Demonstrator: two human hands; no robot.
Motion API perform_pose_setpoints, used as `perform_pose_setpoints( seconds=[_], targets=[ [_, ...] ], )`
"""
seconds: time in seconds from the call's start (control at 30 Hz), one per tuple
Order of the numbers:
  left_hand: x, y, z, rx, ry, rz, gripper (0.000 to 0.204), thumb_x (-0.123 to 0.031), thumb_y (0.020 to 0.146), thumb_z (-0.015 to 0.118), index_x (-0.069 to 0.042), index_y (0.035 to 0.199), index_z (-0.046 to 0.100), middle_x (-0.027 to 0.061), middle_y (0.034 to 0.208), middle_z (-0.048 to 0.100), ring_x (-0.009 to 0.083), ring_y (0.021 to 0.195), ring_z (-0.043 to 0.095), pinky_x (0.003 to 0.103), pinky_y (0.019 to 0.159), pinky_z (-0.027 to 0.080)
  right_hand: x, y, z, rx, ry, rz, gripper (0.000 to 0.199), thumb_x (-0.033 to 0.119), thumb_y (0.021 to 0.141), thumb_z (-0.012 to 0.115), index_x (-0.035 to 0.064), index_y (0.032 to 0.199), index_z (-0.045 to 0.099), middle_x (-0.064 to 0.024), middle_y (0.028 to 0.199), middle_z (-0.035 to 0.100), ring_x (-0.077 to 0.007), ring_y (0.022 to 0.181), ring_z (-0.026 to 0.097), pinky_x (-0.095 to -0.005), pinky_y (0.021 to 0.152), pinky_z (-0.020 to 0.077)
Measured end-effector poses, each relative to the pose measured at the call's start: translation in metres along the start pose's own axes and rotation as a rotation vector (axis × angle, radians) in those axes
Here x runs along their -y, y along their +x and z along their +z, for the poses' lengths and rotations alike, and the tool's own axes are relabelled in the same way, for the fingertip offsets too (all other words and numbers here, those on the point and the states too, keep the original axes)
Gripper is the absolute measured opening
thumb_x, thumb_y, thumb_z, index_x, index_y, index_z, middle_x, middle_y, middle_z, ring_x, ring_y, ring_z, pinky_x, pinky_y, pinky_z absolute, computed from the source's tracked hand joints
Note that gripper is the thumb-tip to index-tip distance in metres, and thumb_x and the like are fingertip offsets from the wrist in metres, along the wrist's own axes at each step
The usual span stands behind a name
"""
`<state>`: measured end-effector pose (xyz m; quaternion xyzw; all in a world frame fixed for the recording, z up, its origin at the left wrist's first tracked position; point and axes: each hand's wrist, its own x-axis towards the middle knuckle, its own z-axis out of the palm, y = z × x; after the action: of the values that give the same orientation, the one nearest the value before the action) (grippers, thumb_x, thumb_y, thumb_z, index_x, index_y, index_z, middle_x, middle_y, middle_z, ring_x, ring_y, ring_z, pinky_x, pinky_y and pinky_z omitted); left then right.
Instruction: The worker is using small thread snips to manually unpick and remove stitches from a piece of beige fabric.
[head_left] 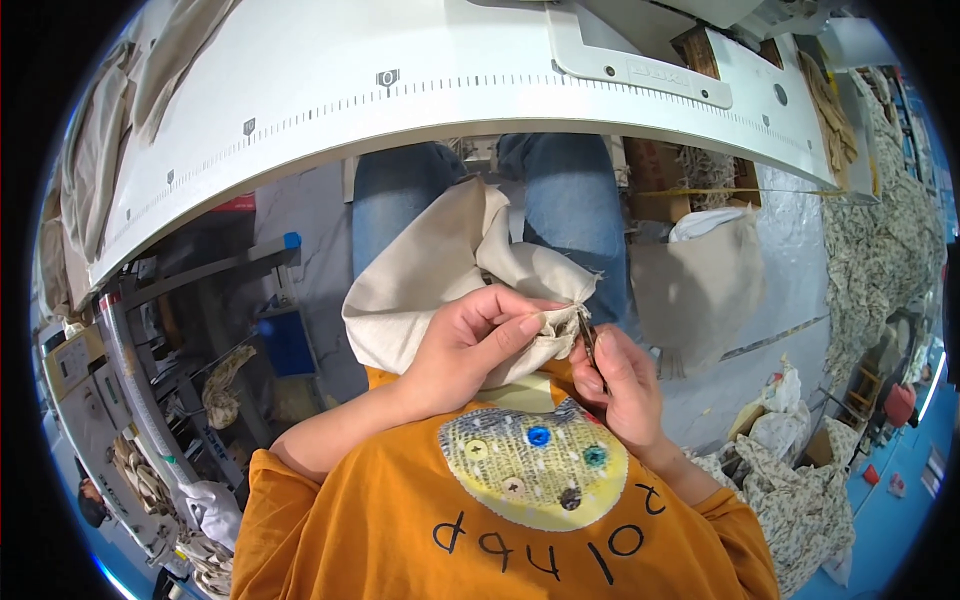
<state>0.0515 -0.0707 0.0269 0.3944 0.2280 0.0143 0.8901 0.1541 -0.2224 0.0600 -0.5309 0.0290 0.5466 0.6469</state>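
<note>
A piece of cream fabric lies bunched over my lap, with frayed threads along its right edge. My left hand is closed on it, pinching a gathered corner between thumb and fingers. At that corner my right hand grips a slim dark pointed tool, which looks like thread snips or tweezers. The tool's tip touches the frayed edge. My right fingers partly hide the handle, so its exact kind cannot be told.
Beyond my knees runs a white sewing-machine table with a ruler scale along its near edge. Beige cloth hangs at the right, near an open cardboard box. Patterned fabric is heaped at the lower right. Another machine stands at the left.
</note>
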Motion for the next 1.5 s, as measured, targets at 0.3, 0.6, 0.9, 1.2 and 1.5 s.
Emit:
perform_pose_setpoints(
  seconds=[0.3, 0.6, 0.9, 1.2, 1.5],
  targets=[
    [0.000, -0.001, 0.001, 0.007, -0.014, -0.005, 0.014, -0.010, 0.091, 0.051, 0.002, 0.095, 0.056, 0.0094, 0.107, 0.061, 0.0073, 0.092, 0.054, 0.022, 0.081, 0.045, 0.000, 0.001, 0.000, 0.002, 0.004, 0.020, 0.026, 0.027, 0.093, 0.048, 0.0027, 0.084, 0.052, 0.0063, 0.062, 0.037, -0.0017, 0.053, 0.026, -0.0181, 0.048, 0.0209],
    [0.002, -0.001, 0.001, 0.017, -0.011, 0.000, 0.014, -0.011, 0.091, 0.051, 0.002, 0.095, 0.056, 0.0105, 0.108, 0.061, 0.0078, 0.092, 0.054, 0.022, 0.081, 0.044, -0.001, -0.002, -0.002, -0.026, -0.018, -0.154, 0.027, 0.027, 0.092, 0.050, 0.0017, 0.085, 0.053, 0.0062, 0.063, 0.040, -0.0012, 0.052, 0.029, -0.0174, 0.046, 0.0221],
    [0.004, -0.002, 0.003, 0.011, 0.072, 0.068, 0.013, -0.010, 0.091, 0.051, 0.002, 0.094, 0.055, 0.0120, 0.109, 0.060, 0.0080, 0.093, 0.053, 0.023, 0.083, 0.043, -0.001, 0.010, 0.004, -0.265, -0.467, -0.344, 0.018, 0.006, 0.078, 0.068, 0.0011, 0.092, 0.059, 0.0061, 0.067, 0.047, 0.0014, 0.058, 0.036, -0.0142, 0.051, 0.0281],
    [0.008, -0.002, 0.003, 0.025, -0.051, 0.078, 0.012, -0.012, 0.094, 0.045, -0.001, 0.091, 0.048, 0.0146, 0.113, 0.057, 0.0087, 0.094, 0.052, 0.024, 0.083, 0.042, 0.002, 0.012, 0.007, -0.339, -0.453, -0.324, 0.009, 0.007, 0.083, 0.061, 0.0006, 0.085, 0.056, 0.0051, 0.068, 0.047, -0.0011, 0.061, 0.038, -0.0158, 0.056, 0.0328],
    [0.005, 0.000, 0.004, 0.029, -0.136, 0.040, 0.012, -0.014, 0.094, 0.045, -0.002, 0.092, 0.048, 0.0174, 0.116, 0.055, 0.0129, 0.099, 0.054, 0.026, 0.086, 0.043, 0.005, -0.018, 0.007, 0.033, -0.182, -0.006, 0.025, 0.025, 0.096, 0.041, 0.0009, 0.096, 0.049, 0.0059, 0.067, 0.039, -0.0012, 0.059, 0.030, -0.0167, 0.054, 0.0260]
  ],
)
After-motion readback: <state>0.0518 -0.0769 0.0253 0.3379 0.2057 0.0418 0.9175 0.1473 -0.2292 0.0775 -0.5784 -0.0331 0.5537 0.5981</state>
